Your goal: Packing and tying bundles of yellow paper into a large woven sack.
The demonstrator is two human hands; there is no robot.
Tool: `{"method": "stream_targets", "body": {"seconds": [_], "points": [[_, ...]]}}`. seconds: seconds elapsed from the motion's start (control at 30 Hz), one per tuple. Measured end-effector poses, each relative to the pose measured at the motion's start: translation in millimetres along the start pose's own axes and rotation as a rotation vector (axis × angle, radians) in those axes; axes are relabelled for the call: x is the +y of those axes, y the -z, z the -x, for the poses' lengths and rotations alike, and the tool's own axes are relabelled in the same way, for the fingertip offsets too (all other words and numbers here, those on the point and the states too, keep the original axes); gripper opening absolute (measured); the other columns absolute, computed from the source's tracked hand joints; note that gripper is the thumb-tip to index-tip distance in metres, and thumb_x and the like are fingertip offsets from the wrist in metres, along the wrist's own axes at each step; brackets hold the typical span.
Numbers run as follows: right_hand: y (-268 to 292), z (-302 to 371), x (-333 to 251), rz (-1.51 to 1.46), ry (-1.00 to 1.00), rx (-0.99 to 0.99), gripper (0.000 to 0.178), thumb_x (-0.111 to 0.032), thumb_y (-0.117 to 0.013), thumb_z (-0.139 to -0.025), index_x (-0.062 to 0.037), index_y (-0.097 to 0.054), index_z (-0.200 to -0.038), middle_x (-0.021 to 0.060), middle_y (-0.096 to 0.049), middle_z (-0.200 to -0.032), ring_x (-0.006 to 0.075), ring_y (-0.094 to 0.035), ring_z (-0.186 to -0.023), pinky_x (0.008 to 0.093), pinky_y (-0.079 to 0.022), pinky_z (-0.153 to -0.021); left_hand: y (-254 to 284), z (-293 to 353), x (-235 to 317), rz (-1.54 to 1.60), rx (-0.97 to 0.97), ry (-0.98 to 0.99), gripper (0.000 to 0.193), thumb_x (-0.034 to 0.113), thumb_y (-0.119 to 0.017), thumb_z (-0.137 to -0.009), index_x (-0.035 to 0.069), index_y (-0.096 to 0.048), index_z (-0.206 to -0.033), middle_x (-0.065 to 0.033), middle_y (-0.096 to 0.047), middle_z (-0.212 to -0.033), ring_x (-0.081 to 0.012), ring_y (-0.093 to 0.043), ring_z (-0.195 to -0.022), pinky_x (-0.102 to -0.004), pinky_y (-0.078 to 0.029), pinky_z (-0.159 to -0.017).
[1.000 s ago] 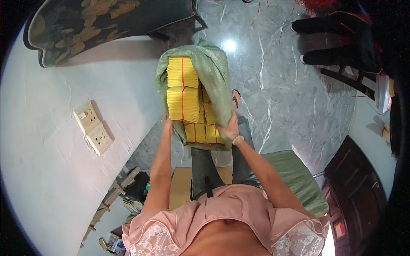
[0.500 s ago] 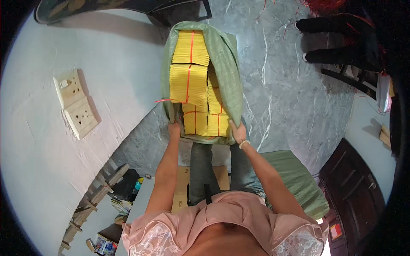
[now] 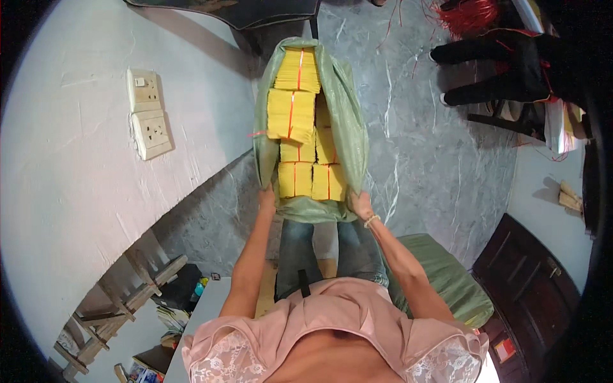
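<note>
A green woven sack (image 3: 345, 115) stands upright on the floor in front of my legs, its mouth wide. Inside lie stacked bundles of yellow paper (image 3: 290, 115), each bound with a red strip; the upper-left ones overlap those below. My left hand (image 3: 267, 199) is closed on the near left part of the sack's rim. At the near right corner, my right hand (image 3: 361, 205), with a beaded bracelet at the wrist, grips the rim as well. Between both hands the near lip sags in folds. Fabric hides some fingertips and the right-hand bundles' outer sides.
A second green sack (image 3: 440, 274) lies at my right, near a dark door (image 3: 527, 274). A white wall with sockets (image 3: 150, 115) rises on the left. Dark furniture (image 3: 255, 13) stands at the far end. Another person's legs (image 3: 479, 70) and red strands (image 3: 469, 19) are far right.
The view has shifted a little. More of the sack's near lip shows between my hands, which keep their hold on the rim. The yellow bundles remain inside.
</note>
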State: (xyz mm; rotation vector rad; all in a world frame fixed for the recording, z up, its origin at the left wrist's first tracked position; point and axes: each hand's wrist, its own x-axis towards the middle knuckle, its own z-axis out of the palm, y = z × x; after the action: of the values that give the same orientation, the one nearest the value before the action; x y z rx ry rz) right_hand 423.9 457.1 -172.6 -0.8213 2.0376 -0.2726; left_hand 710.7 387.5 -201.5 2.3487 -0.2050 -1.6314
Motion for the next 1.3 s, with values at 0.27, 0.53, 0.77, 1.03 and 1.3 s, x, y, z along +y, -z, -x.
{"method": "stream_targets", "body": {"seconds": [0.27,0.53,0.77,1.03,1.3], "points": [[5.2,-6.4,25.5,-0.057,-0.044,-0.005,0.037,-0.029,-0.050,-0.080,0.0042,-0.057,-0.091,0.0254,-0.058,-0.079,0.0371,-0.058,-0.078,0.0394,-0.044,-0.066,-0.5,-35.8,-50.1,0.294,-0.341,0.080,0.054,0.018,-0.070,-0.068,0.000,-0.048,-0.114,-0.0129,-0.051,-0.112,-0.0247,-0.054,-0.092,-0.0339,-0.046,-0.073],[-15.9,15.7,-1.6,-0.048,-0.352,-0.037,0.037,-0.017,-0.071,-0.058,0.0051,-0.058,-0.083,0.0167,-0.061,-0.076,0.0217,-0.060,-0.068,0.0322,-0.047,-0.060,13.8,-42.9,-71.3,0.009,-0.467,0.421,0.051,0.015,-0.060,-0.067,0.000,-0.047,-0.114,-0.0107,-0.047,-0.115,-0.0240,-0.045,-0.103,-0.0341,-0.040,-0.083],[-17.0,16.8,35.6,0.277,-0.084,-0.321,0.033,-0.024,-0.049,-0.070,0.0069,-0.059,-0.077,0.0268,-0.059,-0.077,0.0383,-0.059,-0.075,0.0419,-0.045,-0.059,16.9,-46.1,-94.1,-0.324,-0.254,0.125,0.056,0.035,-0.060,-0.071,-0.005,-0.052,-0.110,-0.0145,-0.054,-0.108,-0.0241,-0.051,-0.099,-0.0339,-0.039,-0.083],[0.8,14.7,65.5,0.364,-0.025,-0.262,0.033,-0.025,-0.046,-0.074,0.0042,-0.059,-0.080,0.0279,-0.057,-0.079,0.0417,-0.056,-0.083,0.0452,-0.044,-0.071,-0.6,-34.5,-108.1,-0.183,-0.263,0.017,0.076,0.051,-0.060,-0.064,-0.010,-0.050,-0.109,-0.0234,-0.055,-0.105,-0.0298,-0.055,-0.094,-0.0366,-0.043,-0.078],[24.1,53.5,-39.5,0.308,0.251,0.104,0.049,-0.013,-0.060,-0.065,0.0028,-0.045,-0.109,0.0256,-0.044,-0.110,0.0421,-0.049,-0.091,0.0458,-0.041,-0.075,11.7,16.1,-75.7,-0.052,-0.265,0.125,0.046,0.024,-0.070,-0.068,-0.005,-0.057,-0.101,-0.0133,-0.059,-0.095,-0.0226,-0.057,-0.080,-0.0331,-0.044,-0.071]]}}
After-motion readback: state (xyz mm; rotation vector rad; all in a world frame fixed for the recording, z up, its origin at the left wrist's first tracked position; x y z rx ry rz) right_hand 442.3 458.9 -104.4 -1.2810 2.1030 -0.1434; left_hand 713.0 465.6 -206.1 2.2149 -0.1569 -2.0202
